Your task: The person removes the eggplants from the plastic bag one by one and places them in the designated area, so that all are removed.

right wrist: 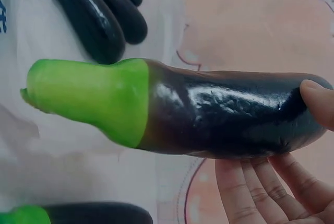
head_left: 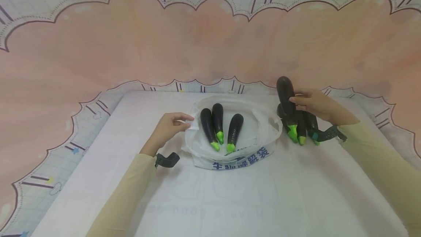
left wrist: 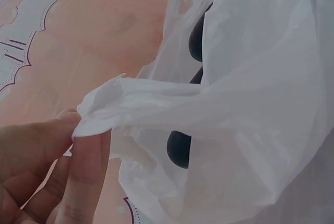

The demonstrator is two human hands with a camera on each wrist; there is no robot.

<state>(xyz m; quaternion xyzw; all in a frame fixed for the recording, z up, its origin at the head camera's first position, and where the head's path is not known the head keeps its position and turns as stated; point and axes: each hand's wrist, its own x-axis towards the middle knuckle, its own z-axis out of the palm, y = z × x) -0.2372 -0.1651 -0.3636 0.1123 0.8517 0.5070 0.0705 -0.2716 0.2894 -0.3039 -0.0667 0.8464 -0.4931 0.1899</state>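
Observation:
My left hand pinches the left rim of a white plastic bag, thumb and fingers on the thin film, as the left wrist view shows close up. Inside the opened bag lie three dark eggplants with green stem ends. My right hand grips another eggplant between thumb and fingers, near its rounded dark end. In the head view this eggplant is held up, green end down, over several more eggplants on the table right of the bag.
The white tabletop carries faint lettering near the front. Behind it hangs a peach cloth with scalloped, patterned edges. A dark strap hangs at the left wrist and another dark strap at the right. Blue characters mark the bag's front.

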